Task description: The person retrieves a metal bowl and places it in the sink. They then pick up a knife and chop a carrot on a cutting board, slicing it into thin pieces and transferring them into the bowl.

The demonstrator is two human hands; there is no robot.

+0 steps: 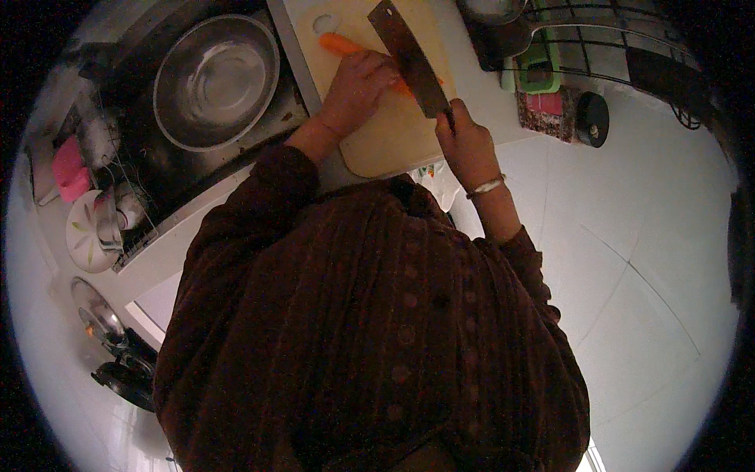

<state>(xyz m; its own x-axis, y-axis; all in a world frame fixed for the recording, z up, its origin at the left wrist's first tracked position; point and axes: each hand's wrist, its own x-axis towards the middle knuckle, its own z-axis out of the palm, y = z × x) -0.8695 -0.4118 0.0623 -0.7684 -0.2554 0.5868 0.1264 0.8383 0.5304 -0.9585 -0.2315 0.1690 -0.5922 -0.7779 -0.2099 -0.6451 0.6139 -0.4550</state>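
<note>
Under my left hand (361,82) lies a carrot (339,43), pinned by the fingers against a pale cutting board (383,138). One end of the carrot sticks out to the left; the hand hides its middle. My right hand (467,141) grips the dark handle of a cleaver (411,62). The broad blade stands just right of my left fingertips. Orange carrot pieces (403,87) show beside and partly behind the blade. Whether the edge touches the carrot is hidden.
Left of the board, a wide metal pan (221,82) sits on the stove (277,127). A plate (88,236) and a pink cloth-like item (71,168) lie farther left. At right are a black wire rack (613,44), a green plastic container (540,71) and a black-lidded jar (592,120).
</note>
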